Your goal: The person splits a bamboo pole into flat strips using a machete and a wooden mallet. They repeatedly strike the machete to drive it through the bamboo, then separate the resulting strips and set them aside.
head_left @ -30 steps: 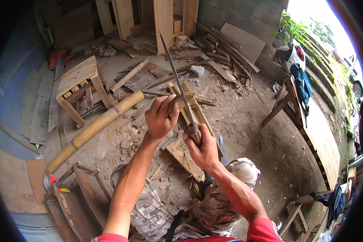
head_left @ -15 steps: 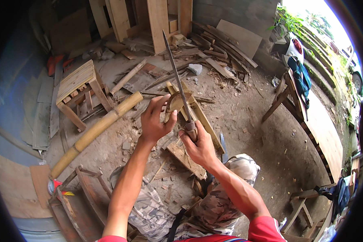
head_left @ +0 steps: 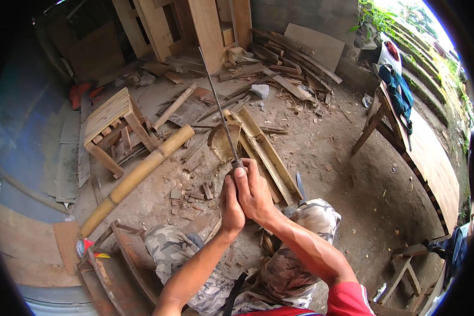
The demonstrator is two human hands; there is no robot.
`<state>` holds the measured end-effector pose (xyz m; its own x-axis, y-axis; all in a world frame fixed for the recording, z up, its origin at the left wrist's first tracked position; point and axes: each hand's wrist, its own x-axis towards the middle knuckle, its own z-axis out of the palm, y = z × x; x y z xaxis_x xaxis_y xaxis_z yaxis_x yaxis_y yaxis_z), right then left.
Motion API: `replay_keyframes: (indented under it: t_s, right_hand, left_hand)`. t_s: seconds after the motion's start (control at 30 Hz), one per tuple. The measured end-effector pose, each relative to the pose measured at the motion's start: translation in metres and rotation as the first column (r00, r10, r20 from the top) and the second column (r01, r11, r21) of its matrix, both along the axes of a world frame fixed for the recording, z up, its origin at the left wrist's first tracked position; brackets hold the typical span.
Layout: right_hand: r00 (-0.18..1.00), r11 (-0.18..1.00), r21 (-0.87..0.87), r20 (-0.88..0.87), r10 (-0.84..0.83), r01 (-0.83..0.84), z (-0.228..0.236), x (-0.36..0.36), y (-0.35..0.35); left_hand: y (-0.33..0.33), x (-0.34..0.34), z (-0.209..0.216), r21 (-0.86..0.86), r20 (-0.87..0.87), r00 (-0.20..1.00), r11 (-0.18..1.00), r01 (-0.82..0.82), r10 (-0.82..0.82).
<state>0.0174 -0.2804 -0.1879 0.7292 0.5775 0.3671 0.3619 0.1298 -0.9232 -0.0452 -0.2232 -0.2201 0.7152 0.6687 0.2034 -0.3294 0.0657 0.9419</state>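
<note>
A machete (head_left: 214, 89) points away from me, its long thin blade seen nearly edge-on. My right hand (head_left: 254, 192) wraps round its handle, thumb along the top. Pressed against it from the left, my left hand (head_left: 233, 210) closes on the same handle, most of which the two hands hide. Just beyond, behind the blade, is a round wooden chopping block (head_left: 218, 141). Split bamboo lengths (head_left: 273, 158) lie to its right, hollow side up on at least one. Neither hand touches the block or the bamboo.
A whole bamboo pole (head_left: 142, 176) lies at the left by a small slatted wooden stool (head_left: 110, 113). Scrap planks (head_left: 295, 60) and a pale stone (head_left: 259, 91) are farther off. A long wooden table (head_left: 429, 163) with a blue bag (head_left: 397, 92) stands at the right.
My left hand has come back from beside the chopping block and joined my right hand on the machete handle. The blade has turned more edge-on and tilted slightly left.
</note>
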Motion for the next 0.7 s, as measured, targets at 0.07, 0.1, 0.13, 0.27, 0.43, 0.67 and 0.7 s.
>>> replay_keyframes:
  t_s: [0.07, 0.1, 0.13, 0.27, 0.43, 0.67, 0.7]
  right_hand:
    - [1.0, 0.999, -0.027, 0.013, 0.023, -0.023, -0.001, 0.001, -0.002]
    - [1.0, 1.0, -0.005, 0.024, 0.009, -0.009, -0.003, 0.001, -0.001]
    - [0.999, 1.0, 0.019, 0.035, -0.004, 0.004, -0.004, 0.001, 0.0]
    - [0.995, 1.0, -0.008, -0.095, 0.006, -0.007, -0.003, 0.0, -0.001]
    - [0.99, 1.0, -0.016, -0.141, -0.001, -0.002, -0.004, -0.003, 0.0]
    - [0.986, 0.997, 0.008, 0.145, -0.078, 0.077, -0.001, 0.016, -0.003]
    - [0.989, 0.994, 0.03, 0.099, -0.111, 0.109, 0.003, 0.021, -0.002]
  left_hand:
    - [-0.002, 0.002, -0.002, -0.024, 0.021, 0.999, 0.999, -0.03, 0.031]
    - [0.001, 0.002, -0.001, 0.034, -0.005, 1.0, 0.999, -0.028, 0.028]
    - [0.004, 0.002, 0.0, 0.092, -0.031, 0.999, 0.995, -0.025, 0.028]
    - [0.001, 0.0, 0.016, 0.122, -0.089, 0.995, 0.992, -0.036, 0.047]
    - [-0.014, -0.003, 0.007, 0.328, -0.084, 0.96, 0.917, -0.226, 0.266]
    - [0.001, 0.002, -0.013, 0.515, -0.062, 0.95, 0.825, -0.232, 0.306]
    - [0.0, 0.001, -0.005, 0.496, -0.087, 0.938, 0.831, -0.251, 0.335]
